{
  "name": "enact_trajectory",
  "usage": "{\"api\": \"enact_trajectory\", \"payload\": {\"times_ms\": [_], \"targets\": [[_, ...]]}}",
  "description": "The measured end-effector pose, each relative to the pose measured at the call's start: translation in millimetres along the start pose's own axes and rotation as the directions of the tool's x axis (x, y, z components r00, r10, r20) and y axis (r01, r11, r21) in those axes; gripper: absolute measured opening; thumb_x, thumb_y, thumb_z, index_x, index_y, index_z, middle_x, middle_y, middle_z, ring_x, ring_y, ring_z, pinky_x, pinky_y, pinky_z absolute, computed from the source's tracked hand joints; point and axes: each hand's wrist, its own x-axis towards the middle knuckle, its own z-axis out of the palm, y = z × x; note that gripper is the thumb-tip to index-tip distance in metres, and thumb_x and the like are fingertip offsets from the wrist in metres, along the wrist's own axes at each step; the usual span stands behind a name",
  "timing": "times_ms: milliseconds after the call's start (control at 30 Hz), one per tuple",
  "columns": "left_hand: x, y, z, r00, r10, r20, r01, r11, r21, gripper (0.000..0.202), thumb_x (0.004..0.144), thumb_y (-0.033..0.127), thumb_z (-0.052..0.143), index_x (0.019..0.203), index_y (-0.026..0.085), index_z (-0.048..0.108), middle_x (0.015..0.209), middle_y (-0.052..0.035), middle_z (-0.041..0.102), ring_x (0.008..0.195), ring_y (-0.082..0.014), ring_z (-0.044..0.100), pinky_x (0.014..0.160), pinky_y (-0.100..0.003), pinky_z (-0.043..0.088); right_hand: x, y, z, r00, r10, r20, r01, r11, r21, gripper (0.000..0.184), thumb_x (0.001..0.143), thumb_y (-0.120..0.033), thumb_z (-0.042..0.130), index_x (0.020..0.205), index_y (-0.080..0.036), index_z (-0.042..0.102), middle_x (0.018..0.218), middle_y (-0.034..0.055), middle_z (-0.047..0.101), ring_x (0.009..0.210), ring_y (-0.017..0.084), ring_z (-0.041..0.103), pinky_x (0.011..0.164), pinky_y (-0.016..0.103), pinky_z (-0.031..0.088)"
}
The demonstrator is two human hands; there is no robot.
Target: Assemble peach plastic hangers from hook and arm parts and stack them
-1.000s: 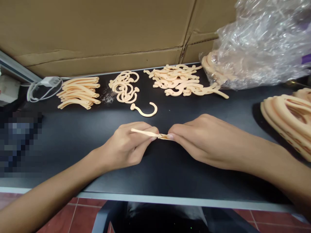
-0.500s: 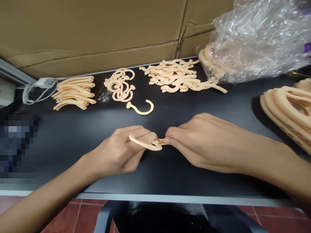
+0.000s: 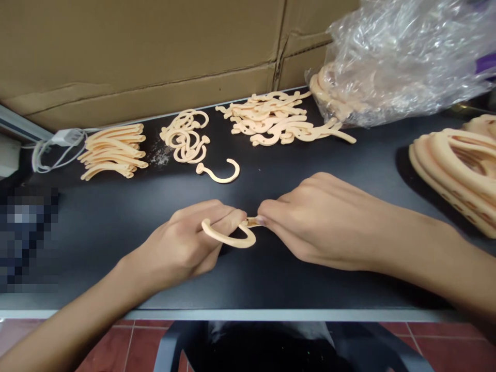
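Over the middle of the black table, my left hand (image 3: 197, 232) and my right hand (image 3: 310, 219) are closed, fingertips close together, on a small cream plastic hanger. Its hook (image 3: 236, 243) curves out in front of my left fingers. A short hollow piece of the hanger arm (image 3: 253, 222) shows between the two hands, and my right thumb and finger pinch its end. The rest of the held parts is hidden inside my fists. Beyond the hands a single loose hook (image 3: 222, 180) lies flat on the table.
Along the back lie a stack of curved hanger arms (image 3: 114, 150), a pile of hooks (image 3: 186, 137) and a heap of wavy pieces (image 3: 271, 119). A clear plastic bag (image 3: 387, 67) and stacked hangers (image 3: 445, 175) are at right. A white cable (image 3: 58, 150) lies left, cardboard (image 3: 155, 46) behind.
The hook has tilted so that more of its curve shows. The view has shifted slightly; both hands keep their grip close together.
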Motion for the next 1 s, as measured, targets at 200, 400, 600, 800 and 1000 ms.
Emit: {"api": "enact_trajectory", "payload": {"times_ms": [200, 400, 600, 800, 1000], "targets": [[2, -3, 2.7, 0.992, 0.099, -0.072, -0.102, 0.994, -0.035, 0.038, 0.090, 0.004, 0.059, 0.126, 0.015, 0.056, 0.099, -0.0086, 0.073, 0.086, -0.0180, 0.070, 0.080, -0.031, 0.061, 0, -4, -2, 1.000, -0.027, -0.007, 0.027, 1.000, 0.000, 0.018, 0.084, -0.013, 0.051, 0.069, -0.019, 0.061, 0.054, 0.0019, 0.058, 0.042, 0.013, 0.038, 0.053, 0.034, 0.013], [3, 1, 5.2, 0.990, 0.052, -0.131, -0.052, 0.999, 0.004, 0.036, 0.088, 0.000, 0.057, 0.121, 0.016, 0.060, 0.094, -0.0072, 0.075, 0.082, -0.0172, 0.072, 0.070, -0.027, 0.061, 0, -2, -1, 1.000, -0.015, -0.015, 0.016, 0.999, 0.051, 0.018, 0.086, -0.013, 0.051, 0.076, -0.019, 0.065, 0.059, 0.0023, 0.063, 0.044, 0.012, 0.042, 0.054, 0.033, 0.016], [3, 5, 5.8, 0.989, 0.020, -0.145, -0.016, 1.000, 0.022, 0.036, 0.089, 0.000, 0.055, 0.119, 0.018, 0.060, 0.099, -0.0057, 0.076, 0.084, -0.0153, 0.074, 0.073, -0.026, 0.062, 0, -2, 1, 1.000, -0.021, -0.008, 0.021, 0.999, 0.038, 0.018, 0.085, -0.014, 0.050, 0.075, -0.019, 0.065, 0.058, 0.0022, 0.060, 0.044, 0.012, 0.041, 0.054, 0.033, 0.017], [3, 11, 7.4, 0.992, -0.014, -0.123, 0.029, 0.992, 0.125, 0.029, 0.088, 0.000, 0.053, 0.114, 0.013, 0.059, 0.089, -0.0059, 0.074, 0.075, -0.0162, 0.072, 0.063, -0.026, 0.058, 0, -4, 3, 1.000, 0.016, 0.007, -0.016, 1.000, 0.014, 0.018, 0.085, -0.014, 0.049, 0.074, -0.020, 0.062, 0.058, 0.0019, 0.059, 0.045, 0.014, 0.039, 0.054, 0.033, 0.015], [5, 9, 4.9, 0.996, -0.022, -0.090, 0.027, 0.998, 0.063, 0.032, 0.092, 0.003, 0.052, 0.120, 0.015, 0.059, 0.087, -0.0051, 0.072, 0.073, -0.0148, 0.068, 0.065, -0.026, 0.056, 0, 1, 2, 0.998, 0.058, 0.033, -0.061, 0.992, 0.111, 0.025, 0.091, -0.017, 0.045, 0.072, -0.019, 0.061, 0.058, 0.0025, 0.057, 0.048, 0.013, 0.044, 0.055, 0.033, 0.019]]}}
